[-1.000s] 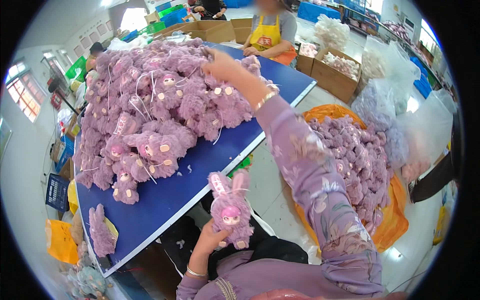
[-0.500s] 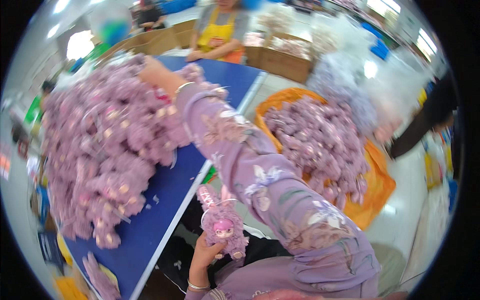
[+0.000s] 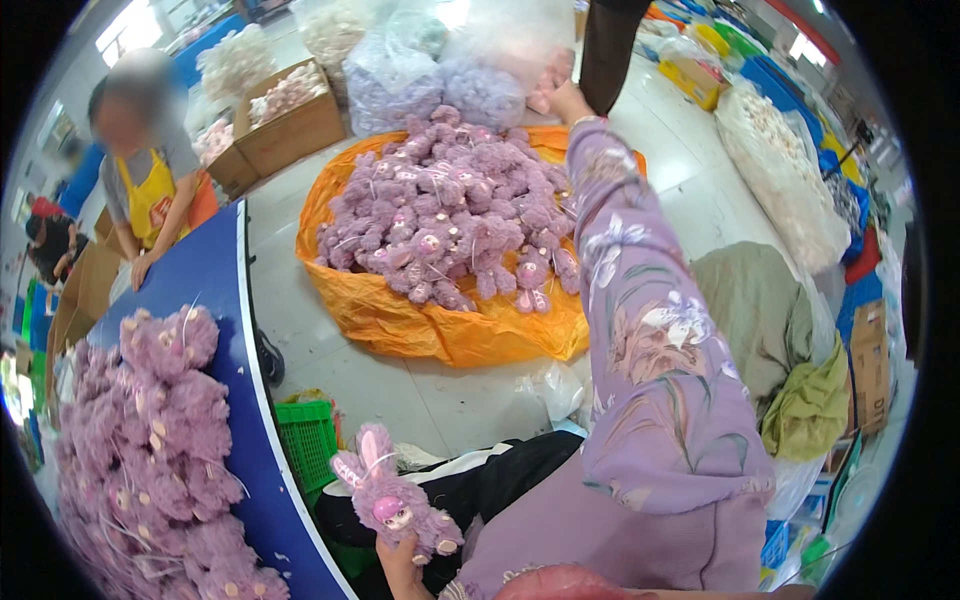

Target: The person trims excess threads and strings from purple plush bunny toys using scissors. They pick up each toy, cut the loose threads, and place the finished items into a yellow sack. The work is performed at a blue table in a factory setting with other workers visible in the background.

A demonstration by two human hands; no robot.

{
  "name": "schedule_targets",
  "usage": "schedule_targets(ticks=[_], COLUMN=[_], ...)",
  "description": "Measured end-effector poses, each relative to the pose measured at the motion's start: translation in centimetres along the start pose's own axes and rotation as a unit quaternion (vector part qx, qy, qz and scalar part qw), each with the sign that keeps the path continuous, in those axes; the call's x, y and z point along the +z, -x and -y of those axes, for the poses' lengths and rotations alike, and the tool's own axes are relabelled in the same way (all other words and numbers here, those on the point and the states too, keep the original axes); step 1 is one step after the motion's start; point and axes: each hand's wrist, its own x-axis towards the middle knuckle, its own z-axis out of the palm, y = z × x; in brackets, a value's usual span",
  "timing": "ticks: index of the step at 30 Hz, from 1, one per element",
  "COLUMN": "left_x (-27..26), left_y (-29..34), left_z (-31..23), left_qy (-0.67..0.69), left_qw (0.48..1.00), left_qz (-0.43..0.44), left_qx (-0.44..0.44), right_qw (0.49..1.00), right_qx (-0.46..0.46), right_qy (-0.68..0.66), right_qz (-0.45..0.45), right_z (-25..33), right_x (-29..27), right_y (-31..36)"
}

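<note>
A purple plush bunny doll (image 3: 400, 510) with long ears, a pink patch on its head and a white string loop is held low in front of me. My left hand (image 3: 398, 560) grips it from below. My right arm reaches far out over the plush pile, and my right hand (image 3: 570, 103) is beyond its far right edge, beside a dark trouser leg. Its fingers are small and unclear there. Many similar purple plush dolls (image 3: 430, 215) lie heaped on an orange sheet-like bag (image 3: 430, 335) on the floor. Another heap of purple plush dolls (image 3: 150, 450) covers the table at left.
The blue table (image 3: 225, 290) has a pale edge. A green crate (image 3: 305, 435) stands beside it. A person in a yellow apron (image 3: 158, 195) leans at its far end. Cardboard boxes (image 3: 290, 120), clear bags of plush (image 3: 395, 85) and a white sack (image 3: 780, 165) stand around.
The view has swung right. My right hand has left the table's heap and now stretches beyond the floor pile. My left hand still holds the bunny doll.
</note>
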Motion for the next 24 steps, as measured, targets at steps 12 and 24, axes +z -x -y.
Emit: schedule_targets(ticks=[12, 24], left_x=[3.9, 3.9], left_y=[-1.5, 1.3], left_z=[-2.8, -0.6], left_qy=[-0.080, -0.021], left_qw=[0.995, 0.996], left_qz=[0.028, 0.011], left_qx=[0.047, 0.087], right_qw=[0.793, 0.471], right_qx=[-0.082, 0.047], right_qy=[-0.009, -0.128], right_qz=[0.604, 0.872], right_z=[7.0, 16.3], right_x=[0.7, -8.0], right_y=[37.2, 51.9])
